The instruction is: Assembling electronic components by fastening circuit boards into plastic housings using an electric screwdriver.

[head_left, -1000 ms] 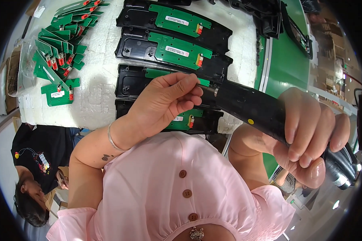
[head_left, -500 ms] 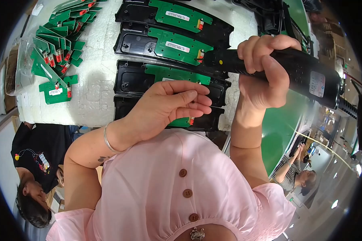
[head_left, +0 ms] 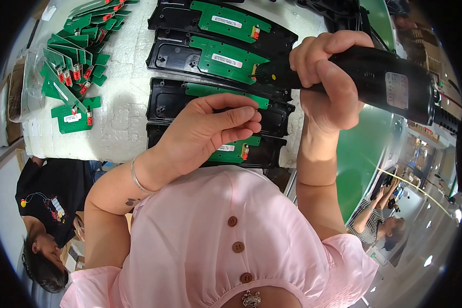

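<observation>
A black electric screwdriver (head_left: pixel 380 77) lies almost level in my right hand (head_left: pixel 329 77), whose fingers wrap round its body. Its thin bit points left, by the red and yellow connector of a green circuit board (head_left: pixel 210 57) seated in the second black plastic panel (head_left: pixel 172 54) from the top. Over the third panel (head_left: pixel 161 97) hovers my left hand (head_left: pixel 200 131), thumb and fingertips pressed together. Whatever they pinch is too small or hidden to make out. The hand partly covers that panel's green board (head_left: pixel 203 90) and the nearest panel below it.
Loose green boards (head_left: pixel 69 46) with red connectors are heaped at the left on a white foam surface (head_left: pixel 120 87). A single board (head_left: pixel 72 118) lies below them. More black parts (head_left: pixel 339 20) are at the far right. One person (head_left: pixel 51 205) is at left, another (head_left: pixel 377 223) at right.
The fingers of my left hand have closed from a loose curl into a pinch. My right hand and the screwdriver have shifted slightly left and away from me.
</observation>
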`<action>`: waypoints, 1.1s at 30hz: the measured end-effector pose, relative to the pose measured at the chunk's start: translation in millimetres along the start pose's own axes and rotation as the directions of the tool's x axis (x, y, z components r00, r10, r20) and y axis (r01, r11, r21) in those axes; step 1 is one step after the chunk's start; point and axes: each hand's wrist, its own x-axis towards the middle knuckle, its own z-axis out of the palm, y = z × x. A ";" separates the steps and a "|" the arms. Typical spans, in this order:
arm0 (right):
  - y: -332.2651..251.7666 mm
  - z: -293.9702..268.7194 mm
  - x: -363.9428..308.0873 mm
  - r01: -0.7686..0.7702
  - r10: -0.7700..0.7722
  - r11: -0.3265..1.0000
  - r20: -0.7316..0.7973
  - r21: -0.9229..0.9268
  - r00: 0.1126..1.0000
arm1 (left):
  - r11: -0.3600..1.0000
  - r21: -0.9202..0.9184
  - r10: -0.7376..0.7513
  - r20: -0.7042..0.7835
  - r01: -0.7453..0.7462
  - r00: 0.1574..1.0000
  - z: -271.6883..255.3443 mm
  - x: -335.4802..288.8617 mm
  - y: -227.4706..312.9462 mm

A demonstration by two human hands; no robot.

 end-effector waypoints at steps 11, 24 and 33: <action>-75.9 -22.6 -19.8 0.085 -0.220 0.921 0.325 0.381 0.920 | 0.979 -0.203 0.023 0.083 -0.006 0.996 0.0 10.6 -8.4; -62.6 -23.9 -14.8 0.135 -0.189 0.966 0.245 0.219 0.951 | 0.974 -0.215 -0.036 0.132 0.064 0.991 19.3 13.9 -9.0; -2.4 -43.2 9.2 0.072 -0.070 0.997 -0.183 0.004 0.981 | 0.999 -0.001 -0.050 0.149 0.051 0.988 8.8 5.4 -5.9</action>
